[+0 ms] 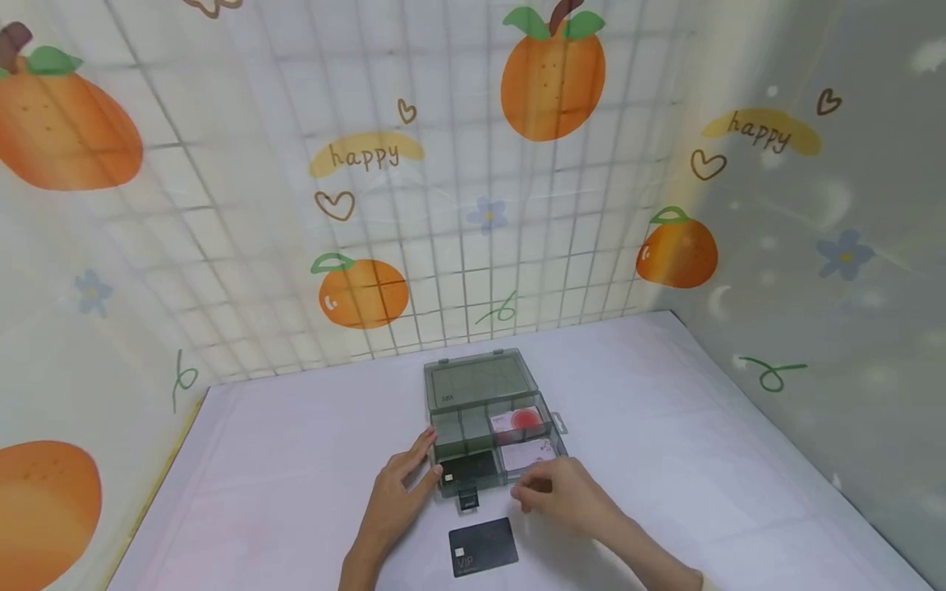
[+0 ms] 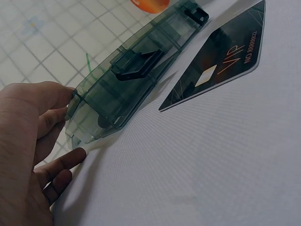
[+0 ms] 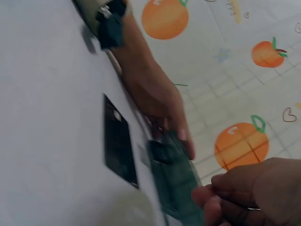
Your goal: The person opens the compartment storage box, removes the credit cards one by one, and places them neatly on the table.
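Observation:
A translucent dark green divided box (image 1: pixel 502 476) lies on the table with its lid (image 1: pixel 480 382) folded back. A black card (image 1: pixel 469 469) sits in its front left compartment, a pale card with a faint lilac print (image 1: pixel 528 454) in the front right, and a pink card with a red circle (image 1: pixel 516 420) in the back right. My left hand (image 1: pixel 394 501) rests against the box's left side with extended fingers. By the front right corner hovers my right hand (image 1: pixel 565 495), fingers loosely bent and nothing visible in them. A black VIP card (image 1: pixel 484 547) lies flat in front of the box.
The table (image 1: pixel 296 460) has a white cloth. Behind it and at both sides hang pale curtains (image 1: pixel 458 189) printed with oranges, with a grid showing through at the back. A clasp (image 1: pixel 469 499) juts from the box's front, and a loop (image 1: pixel 559 423) from its right side.

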Tool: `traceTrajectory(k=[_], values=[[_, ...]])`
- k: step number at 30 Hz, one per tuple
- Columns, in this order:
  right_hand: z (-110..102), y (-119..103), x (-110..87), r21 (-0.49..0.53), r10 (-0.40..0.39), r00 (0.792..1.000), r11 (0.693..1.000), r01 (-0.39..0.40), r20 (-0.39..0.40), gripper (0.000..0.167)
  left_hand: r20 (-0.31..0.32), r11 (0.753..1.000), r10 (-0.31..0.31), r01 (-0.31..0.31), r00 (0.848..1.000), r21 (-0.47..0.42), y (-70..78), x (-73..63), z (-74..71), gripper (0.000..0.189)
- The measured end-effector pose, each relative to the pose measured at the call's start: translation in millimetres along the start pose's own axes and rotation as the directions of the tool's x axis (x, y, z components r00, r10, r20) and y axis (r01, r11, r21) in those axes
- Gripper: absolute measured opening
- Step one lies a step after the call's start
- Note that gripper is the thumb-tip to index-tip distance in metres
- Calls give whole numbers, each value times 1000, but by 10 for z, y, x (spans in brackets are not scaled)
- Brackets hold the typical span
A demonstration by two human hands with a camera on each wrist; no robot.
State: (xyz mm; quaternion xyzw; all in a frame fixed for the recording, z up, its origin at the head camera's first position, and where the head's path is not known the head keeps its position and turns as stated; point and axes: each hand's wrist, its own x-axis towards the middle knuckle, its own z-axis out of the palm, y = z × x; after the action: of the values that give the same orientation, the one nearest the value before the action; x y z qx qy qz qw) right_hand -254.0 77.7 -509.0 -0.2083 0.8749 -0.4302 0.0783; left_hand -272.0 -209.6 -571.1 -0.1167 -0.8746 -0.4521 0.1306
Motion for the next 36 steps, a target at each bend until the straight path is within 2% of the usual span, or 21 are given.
traceTrajectory(k=[4, 8, 14, 19, 30, 36], values=[[-156, -32, 136, -25, -78, 994, 997, 77, -70, 10, -5, 1000, -2, 2, 1000, 5, -8, 0, -2, 52], [-172, -47, 281, -48, -121, 987, 992, 117, -102, 13, -6, 1000, -3, 3, 1000, 3, -38, -6, 3, 52], [-114, -24, 476, -107, -136, 990, 985, 131, -33, 18, 1, 1000, -8, 8, 1000, 0, -70, -25, 18, 53], [-56, 15, 592, -118, -110, 993, 987, 113, 32, 21, -8, 1000, -3, 3, 1000, 13, -67, -9, 14, 53], [12, 17, 660, -182, -97, 995, 978, 102, 37, 17, -5, 1000, 14, -14, 1000, -2, -33, 10, 4, 52], [42, 16, 666, -176, -90, 995, 980, 94, 34, 18, -19, 1000, 29, -29, 999, 4, -34, 4, 11, 52]])
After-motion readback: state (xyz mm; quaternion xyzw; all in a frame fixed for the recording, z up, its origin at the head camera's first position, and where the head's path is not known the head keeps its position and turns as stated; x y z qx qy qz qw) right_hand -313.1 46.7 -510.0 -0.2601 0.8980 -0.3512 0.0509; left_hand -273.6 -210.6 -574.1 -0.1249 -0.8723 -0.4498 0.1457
